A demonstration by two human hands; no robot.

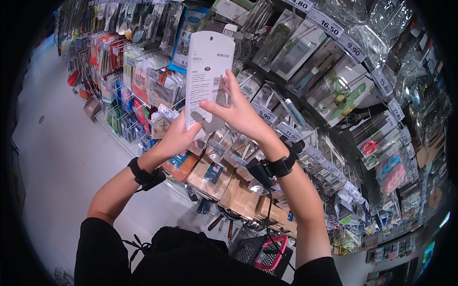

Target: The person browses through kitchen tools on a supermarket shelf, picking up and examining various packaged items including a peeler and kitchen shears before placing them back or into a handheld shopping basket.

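Note:
A tall white package card [204, 60] with a hang hole and printed text, plus a printed code, stands up before me with its text side towards me. My left hand [180, 134] grips its lower end, the thumb across the front. At the right edge, my right hand [241, 112] has its thumb over the printed face and its fingers beside the edge. What the package contains is hidden from this side. Both wrists wear black straps with small devices, and a cable hangs from the right wrist device [260, 172].
Shelves of hanging kitchen tools and price tags [325, 22] rise ahead and to the right. Below my hands sit wooden boards [211, 178]. A black shopping basket with a pink handle [282, 250] is near my body. Tiled floor [71, 150] lies left.

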